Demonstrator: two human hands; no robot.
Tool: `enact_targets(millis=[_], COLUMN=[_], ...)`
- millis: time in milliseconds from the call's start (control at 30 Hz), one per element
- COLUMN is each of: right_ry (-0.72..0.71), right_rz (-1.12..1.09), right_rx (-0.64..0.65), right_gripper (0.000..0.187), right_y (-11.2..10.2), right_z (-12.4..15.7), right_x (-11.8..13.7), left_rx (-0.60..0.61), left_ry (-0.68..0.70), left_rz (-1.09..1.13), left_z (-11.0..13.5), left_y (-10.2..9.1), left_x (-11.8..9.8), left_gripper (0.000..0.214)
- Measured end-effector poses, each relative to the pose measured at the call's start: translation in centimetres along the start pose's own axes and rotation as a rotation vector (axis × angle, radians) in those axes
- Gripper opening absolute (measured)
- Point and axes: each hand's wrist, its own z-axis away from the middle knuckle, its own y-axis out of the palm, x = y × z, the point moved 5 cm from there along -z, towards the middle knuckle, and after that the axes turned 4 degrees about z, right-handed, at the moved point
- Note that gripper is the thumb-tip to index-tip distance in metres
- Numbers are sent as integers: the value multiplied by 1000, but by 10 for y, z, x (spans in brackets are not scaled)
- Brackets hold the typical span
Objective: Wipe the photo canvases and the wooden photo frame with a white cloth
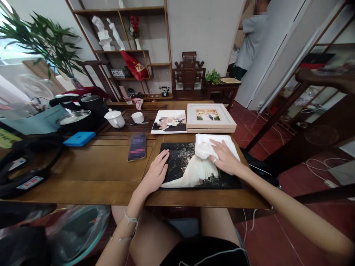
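Observation:
A dark photo print (177, 159) with a pale flowing dress lies flat on the wooden table in front of me. My left hand (158, 170) rests on its left edge, fingers stretched out and holding nothing. On the print's upper right part lies a folded white cloth (203, 144). My right hand (223, 157) presses on this cloth, with thumb and fingers gripping its bunched part. The cloth covers the print's upper right corner.
Behind the print are a photo panel (169, 127) and a pale framed photo (229, 120). Leftward on the table (100, 166) are a phone (137, 147), a blue box (79, 138), a white teapot (115, 118), a small white cup (138, 118) and black headphones (52, 162). A person (249, 40) stands at the back right.

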Motion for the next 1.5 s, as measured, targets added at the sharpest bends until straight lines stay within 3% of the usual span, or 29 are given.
enact_targets(millis=[100,200,300,433,533,633,800,900,967,1067,1233,1333,1500], right_ry=[69,20,-57,-219,-315,-275,-58,39,33,-95,-371,-346,-76], right_rz=[34,59,77,57,14,-2,43,79,107,119,38,6,84], right_rx=[-36,-35,-14,55,115,118,60,49,33,48,210,225,111], right_gripper=[48,48,55,60,65,62,54,51,52,55,74,70,60], right_y=[3,4,3,-4,-10,-15,-14,-9,-6,0,9,11,9], right_z=[-16,-4,29,76,91,74,10,-12,-10,14,56,44,-8], right_x=[-29,-28,-7,39,65,63,22,13,22,56,111,104,50], left_rx=[0,-1,-15,-33,-34,-21,-16,-18,-18,-25,-23,-19,-5], left_ry=[0,-3,5,11,18,13,15,13,13,21,2,0,5], left_rz=[-7,-18,-20,-15,-13,-17,-13,-19,-22,-25,-22,-15,-16], left_z=[0,0,0,0,0,0,0,-1,-1,0,0,0,1], left_y=[-1,-1,-1,-1,0,1,0,0,0,-1,0,0,1], left_x=[0,-1,-3,-3,-2,0,1,0,0,-2,-1,0,1], left_gripper=[48,49,48,48,48,48,48,48,48,48,48,48,49])
